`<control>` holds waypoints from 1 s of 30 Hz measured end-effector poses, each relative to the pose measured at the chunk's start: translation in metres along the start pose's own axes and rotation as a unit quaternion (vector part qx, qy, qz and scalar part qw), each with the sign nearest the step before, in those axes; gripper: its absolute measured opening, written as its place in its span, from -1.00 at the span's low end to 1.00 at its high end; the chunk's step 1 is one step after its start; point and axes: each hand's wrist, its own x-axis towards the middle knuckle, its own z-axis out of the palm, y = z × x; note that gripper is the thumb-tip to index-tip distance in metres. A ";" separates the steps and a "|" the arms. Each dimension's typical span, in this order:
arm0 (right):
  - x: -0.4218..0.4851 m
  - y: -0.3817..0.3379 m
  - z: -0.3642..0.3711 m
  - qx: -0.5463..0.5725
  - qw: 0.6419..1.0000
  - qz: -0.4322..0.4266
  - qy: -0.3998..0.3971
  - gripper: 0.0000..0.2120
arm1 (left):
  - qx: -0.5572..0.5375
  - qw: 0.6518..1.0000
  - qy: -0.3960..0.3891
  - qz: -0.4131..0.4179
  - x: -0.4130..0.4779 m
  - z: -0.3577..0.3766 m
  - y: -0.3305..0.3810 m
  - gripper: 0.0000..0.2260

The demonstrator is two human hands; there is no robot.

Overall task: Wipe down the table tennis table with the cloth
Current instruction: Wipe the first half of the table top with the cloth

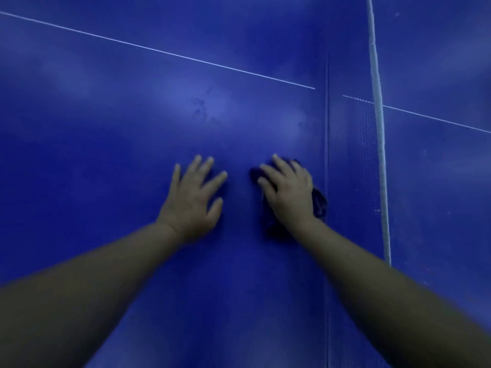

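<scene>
Cloth (320, 203), dark, crumpled, under flat right hand (288, 193) — left hand (193, 201) splayed on table (106, 134).

Two hands (194, 197) (288, 192) — one cloth (320, 203), one table (106, 128), one net (378, 128).

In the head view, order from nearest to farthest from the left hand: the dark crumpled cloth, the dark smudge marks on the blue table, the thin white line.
1. Dark crumpled cloth, to the right, under the right hand.
2. Dark smudge marks, ahead.
3. Thin white line, farthest ahead.
</scene>
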 end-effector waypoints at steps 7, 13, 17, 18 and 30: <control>0.042 -0.018 0.002 0.001 0.996 0.082 0.029 -0.57 | 0.111 0.988 -0.027 -0.109 -0.146 0.039 0.027 -0.43; -0.142 -0.035 0.014 0.001 0.987 -0.155 -0.038 -0.63 | 0.125 0.987 -0.022 -0.098 -0.153 0.043 0.023 -0.43; -0.124 0.024 0.000 -0.020 0.987 -0.155 -0.022 -0.66 | 0.119 0.988 -0.016 -0.095 -0.155 0.043 0.023 -0.45; -0.098 0.032 -0.004 -0.014 0.997 -0.070 0.008 -0.64 | 0.118 0.988 -0.017 -0.097 -0.154 0.042 0.024 -0.45; -0.235 -0.029 0.028 0.005 0.999 -0.053 -0.007 -0.60 | 0.123 0.987 -0.025 -0.099 -0.156 0.043 0.021 -0.43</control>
